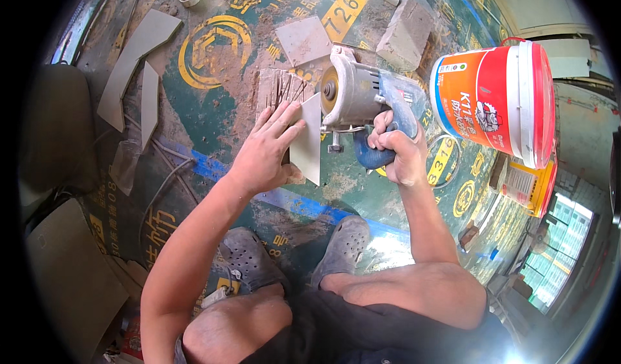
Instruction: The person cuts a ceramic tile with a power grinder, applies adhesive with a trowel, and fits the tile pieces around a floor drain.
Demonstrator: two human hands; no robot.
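Note:
My right hand [398, 144] is closed round the blue handle of a handheld stone cutter [352, 92]. Its round blade guard faces left, close beside a narrow, pointed piece of pale tile [309, 141]. Flat on the left edge of that tile lies my left hand [268, 144], fingers stretched out and slightly apart. Beneath the tile and fingertips is a dusty block [278, 89] scored with several cut lines. My left thumb is mostly hidden. I cannot tell whether the blade touches the tile.
A red, orange and white bucket [491, 99] lies on its side at right. Behind the cutter are a square tile [304, 41] and a pale block [405, 34]. Tile offcuts [132, 66] and a cable [158, 196] lie left; my clogs [343, 247] are close in front.

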